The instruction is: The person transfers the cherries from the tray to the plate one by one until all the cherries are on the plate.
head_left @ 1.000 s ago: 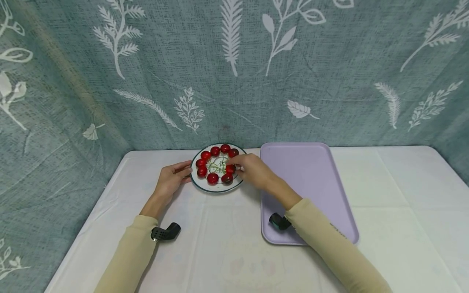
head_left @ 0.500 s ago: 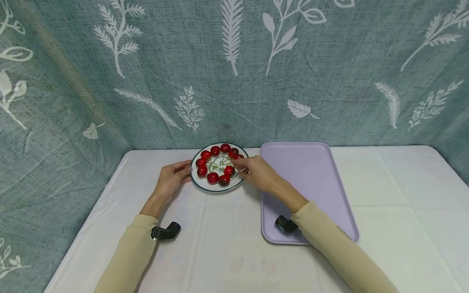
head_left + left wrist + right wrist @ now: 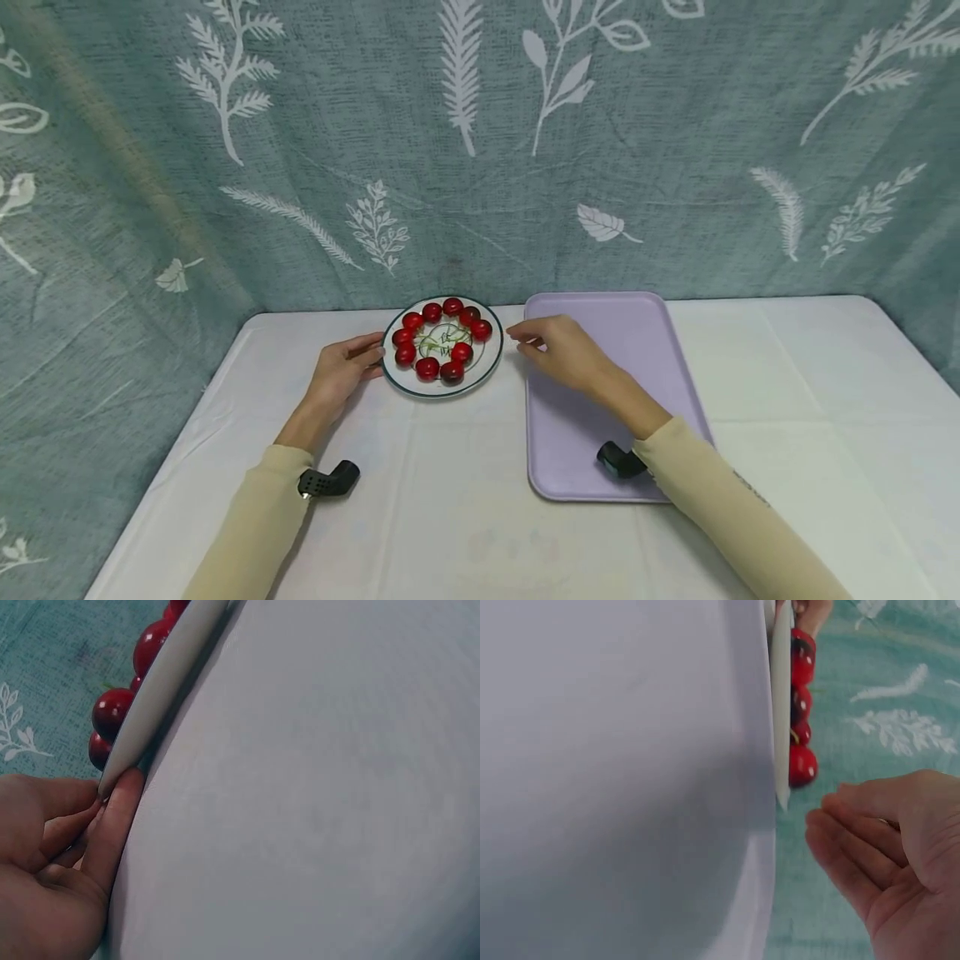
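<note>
A white plate with a dark green rim (image 3: 444, 393) sits at the back of the table and bears a ring of red cherries (image 3: 427, 368), their green stems pointing inward. My left hand (image 3: 339, 375) holds the plate's left edge; in the left wrist view, the plate's rim (image 3: 154, 712) lies between thumb and fingers. Just right of the plate, apart from it, my right hand (image 3: 564, 350) hovers over the left side of a lilac tray (image 3: 547, 467). Its fingers (image 3: 855, 847) are loosely bent, with nothing held in them.
The lilac tray lies flat right of the plate, partly under my right forearm. A white cloth (image 3: 450, 500) covers the table. Green leaf-patterned fabric (image 3: 487, 208) hangs behind and at the sides. A black wrist device (image 3: 330, 480) sits on each arm.
My right hand has let go of the cherries at the plate's right side and drawn back right, over the tray. Some right-side cherries have shifted. The left hand stays at the plate.
</note>
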Demonstrator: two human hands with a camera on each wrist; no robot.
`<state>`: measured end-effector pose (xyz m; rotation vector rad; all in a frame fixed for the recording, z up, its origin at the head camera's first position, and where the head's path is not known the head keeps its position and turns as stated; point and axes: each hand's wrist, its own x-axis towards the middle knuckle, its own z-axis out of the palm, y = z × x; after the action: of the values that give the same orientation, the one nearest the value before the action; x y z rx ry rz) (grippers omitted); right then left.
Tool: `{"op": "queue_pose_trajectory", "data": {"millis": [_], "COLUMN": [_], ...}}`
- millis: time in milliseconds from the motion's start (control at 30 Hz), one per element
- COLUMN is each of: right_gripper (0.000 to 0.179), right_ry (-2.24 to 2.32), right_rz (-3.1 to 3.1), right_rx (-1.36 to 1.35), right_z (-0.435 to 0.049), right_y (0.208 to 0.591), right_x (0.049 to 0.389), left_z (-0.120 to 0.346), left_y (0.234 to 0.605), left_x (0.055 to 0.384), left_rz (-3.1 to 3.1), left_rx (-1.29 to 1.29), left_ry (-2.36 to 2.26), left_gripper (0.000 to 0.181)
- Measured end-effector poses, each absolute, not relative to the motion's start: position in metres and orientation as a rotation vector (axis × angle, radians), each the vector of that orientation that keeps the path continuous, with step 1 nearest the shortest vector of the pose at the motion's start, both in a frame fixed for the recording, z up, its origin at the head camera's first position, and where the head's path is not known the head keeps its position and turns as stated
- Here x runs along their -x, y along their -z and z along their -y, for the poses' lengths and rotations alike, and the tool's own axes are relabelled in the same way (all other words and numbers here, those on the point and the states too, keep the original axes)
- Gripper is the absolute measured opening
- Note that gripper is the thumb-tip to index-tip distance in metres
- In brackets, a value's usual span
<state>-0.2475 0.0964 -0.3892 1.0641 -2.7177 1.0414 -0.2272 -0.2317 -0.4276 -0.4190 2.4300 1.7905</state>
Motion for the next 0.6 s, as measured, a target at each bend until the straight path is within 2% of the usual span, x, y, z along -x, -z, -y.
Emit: {"op": "queue_pose_trajectory", "data": {"millis": [367,600], "right_gripper": [0.03,0.03], "right_ry": [-0.897,-0.81], "right_rz": [2.845,2.845], "right_rx": [-0.973,-0.932], "right_z": [-0.15,-0.189], "right_y": [0.376,0.371], "right_x": [0.239,0.238], "left_z": [0.236,0.239], "left_y": [0.408,0.394], "left_x": [0.219,0.215], "left_rz": [-2.392,-2.71], "left_rx": [0.313,0.085], "left_ry": [-1.755,-1.495], "left_gripper": [0.045,0.049]}}
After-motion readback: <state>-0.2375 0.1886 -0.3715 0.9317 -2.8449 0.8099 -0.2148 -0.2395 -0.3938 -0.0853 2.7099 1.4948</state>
